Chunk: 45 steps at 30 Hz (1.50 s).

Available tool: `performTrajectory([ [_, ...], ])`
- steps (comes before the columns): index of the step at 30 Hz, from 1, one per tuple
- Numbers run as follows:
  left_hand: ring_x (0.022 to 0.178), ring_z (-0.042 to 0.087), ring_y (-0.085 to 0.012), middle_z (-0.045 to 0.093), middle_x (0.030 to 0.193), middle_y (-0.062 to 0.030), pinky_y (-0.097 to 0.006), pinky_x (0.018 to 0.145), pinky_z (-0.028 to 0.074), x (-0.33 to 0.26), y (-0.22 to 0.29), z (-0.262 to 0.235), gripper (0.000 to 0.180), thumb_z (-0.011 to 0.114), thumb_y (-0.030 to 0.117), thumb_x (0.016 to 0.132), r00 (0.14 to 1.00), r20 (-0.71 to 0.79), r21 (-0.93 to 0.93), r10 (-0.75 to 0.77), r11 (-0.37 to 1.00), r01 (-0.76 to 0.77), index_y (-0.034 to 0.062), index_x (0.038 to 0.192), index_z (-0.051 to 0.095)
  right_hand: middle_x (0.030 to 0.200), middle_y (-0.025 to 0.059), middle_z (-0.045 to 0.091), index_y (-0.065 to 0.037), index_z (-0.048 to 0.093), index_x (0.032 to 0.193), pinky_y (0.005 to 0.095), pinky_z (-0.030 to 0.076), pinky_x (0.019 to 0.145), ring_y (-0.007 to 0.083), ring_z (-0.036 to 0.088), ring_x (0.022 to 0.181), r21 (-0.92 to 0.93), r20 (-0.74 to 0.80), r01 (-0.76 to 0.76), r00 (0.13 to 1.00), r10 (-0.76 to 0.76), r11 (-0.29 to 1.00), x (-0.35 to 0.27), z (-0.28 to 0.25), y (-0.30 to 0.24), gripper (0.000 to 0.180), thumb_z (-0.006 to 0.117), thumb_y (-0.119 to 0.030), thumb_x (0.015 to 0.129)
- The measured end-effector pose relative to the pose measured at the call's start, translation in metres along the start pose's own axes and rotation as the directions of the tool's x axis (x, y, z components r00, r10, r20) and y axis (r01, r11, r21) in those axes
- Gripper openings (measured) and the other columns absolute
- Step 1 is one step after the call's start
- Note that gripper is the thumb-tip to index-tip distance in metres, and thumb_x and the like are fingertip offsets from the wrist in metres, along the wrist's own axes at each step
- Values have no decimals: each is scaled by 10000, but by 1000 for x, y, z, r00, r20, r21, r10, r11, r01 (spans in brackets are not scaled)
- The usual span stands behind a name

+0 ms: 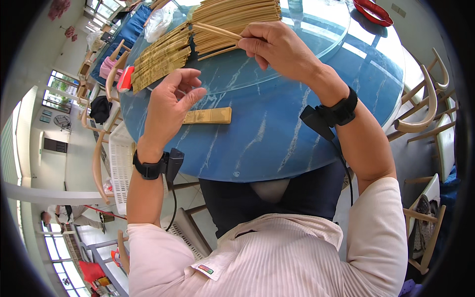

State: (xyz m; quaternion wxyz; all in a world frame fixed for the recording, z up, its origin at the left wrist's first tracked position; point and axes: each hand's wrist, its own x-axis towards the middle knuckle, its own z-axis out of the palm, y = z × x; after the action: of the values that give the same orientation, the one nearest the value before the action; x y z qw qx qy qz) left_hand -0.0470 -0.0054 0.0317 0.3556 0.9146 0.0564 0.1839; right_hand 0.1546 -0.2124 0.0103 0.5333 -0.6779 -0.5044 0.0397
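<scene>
My right hand is closed in a pinch round the ends of pale wooden chopsticks. They point left across the pile, and their exact number is hard to see. Under and behind them lies a big heap of similar chopsticks. My left hand is raised over the table, fingers loosely curled and the thumb apart, with nothing visible in it. Beyond it, gold printed paper sleeves lie spread in an overlapping row. A neat stack of flat gold sleeves sits beside my left hand, its left end hidden by that hand.
The blue marbled round table carries a raised glass turntable. A clear plastic bag and a red-and-white packet lie at the left. A red dish stands far right. Wooden chairs and a white crate flank me.
</scene>
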Motion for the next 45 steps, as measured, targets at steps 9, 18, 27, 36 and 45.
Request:
performTrajectory([
  [9,1173,633,-325,690,1280,-105,-400,1013,531,-20,-24,11,570,914,196,767,901,388,351,193,873,-338,39,1271,699,814,49,730,-29,726,1056,233,606,669,102,729,731,433,-173,122,984,-50,893,4,12,-5,330,567,-308,1131],
  [18,1095,677,-272,714,1213,-102,-366,983,544,-17,-23,4,436,876,94,812,941,337,199,2,977,-74,26,1215,723,735,25,687,-30,715,1012,206,490,478,63,629,570,410,60,-236,971,232,881,-1,13,-3,265,601,-248,1111],
  [27,1111,680,-280,723,1220,-99,-380,971,542,0,17,13,422,851,134,861,917,119,370,380,841,-396,35,1248,716,676,26,631,-35,688,882,207,337,439,67,557,519,415,365,-454,877,312,789,-7,29,-16,262,857,-233,912],
  [36,829,673,-116,735,918,-61,-272,712,525,2,17,58,306,774,276,1011,961,198,-660,-193,698,276,39,1192,707,689,12,599,-53,601,911,198,356,409,55,538,506,544,53,-362,915,399,757,5,10,-2,220,820,-53,915],
  [45,804,702,-154,736,950,-97,-284,667,547,55,-4,88,208,650,242,1090,974,-81,-877,-213,479,32,37,1061,628,783,21,629,-31,593,976,207,381,452,43,530,540,510,-123,-188,950,288,840,4,22,-3,165,703,-140,1035],
])
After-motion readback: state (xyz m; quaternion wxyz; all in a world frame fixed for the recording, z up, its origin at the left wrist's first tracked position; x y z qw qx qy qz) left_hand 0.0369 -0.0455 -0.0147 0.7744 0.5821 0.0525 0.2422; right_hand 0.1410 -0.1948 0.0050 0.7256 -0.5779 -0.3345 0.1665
